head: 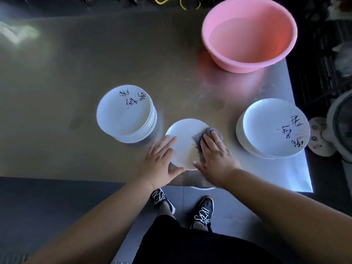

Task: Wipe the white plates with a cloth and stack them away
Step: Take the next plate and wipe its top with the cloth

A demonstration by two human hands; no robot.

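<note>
A single white plate [185,136] is found lying flat on the metal counter [76,82], close to the near edge and between two stacks of plates.

The left hand [162,157] is laid open on the plate's left rim. Its fingers are extended and slightly spread, with the fingertips resting on the plate surface and the thumb set against the near rim. Nothing is gripped by it.

The right hand [215,157] is pressed flat on a grey cloth [209,132], which is spread over the right part of the plate. The fingers are held straight and together on top of the cloth, and the thumb is stretched out sideways toward the plate's near rim. The cloth is held down under the palm and fingers rather than pinched.

The left stack [123,111] is set just beside the single plate, to its far left. Dark brush lettering with pink marks is seen on its top plate. The right stack [272,128] is placed near the counter's right edge, apart from the single plate, and similar lettering is carried on its top plate.

A pink plastic basin [249,35] is stood at the far right corner of the counter, well apart from the plates. Whether it contains liquid cannot be told.

Below the counter edge, black shoes with white laces [204,210] are seen on the floor.
</note>
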